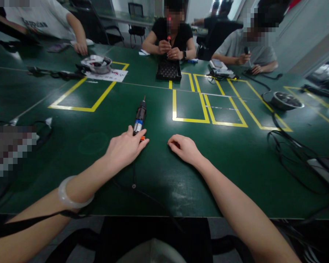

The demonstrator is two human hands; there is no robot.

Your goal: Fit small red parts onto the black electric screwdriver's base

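A black electric screwdriver [139, 118] with a blue and silver band lies on the green table, its bit pointing away from me. My left hand [125, 148] is over its rear end, palm down, with fingers on both sides of the body. An orange part [143, 138] shows by the thumb. A dark cord [134, 175] runs from beneath that hand toward the table's near edge. To the right, my right hand [184, 148] rests on the table with its fingers curled in, touching no tool, and nothing shows in it.
Yellow tape outlines [190, 119] mark the green table [159, 190]. Beyond them are a black tray [168, 71], a metal bowl [97, 65] with parts on paper, and a round metal dish [286, 101]. Cables [285, 153] coil at right. Several people sit opposite, two holding tools.
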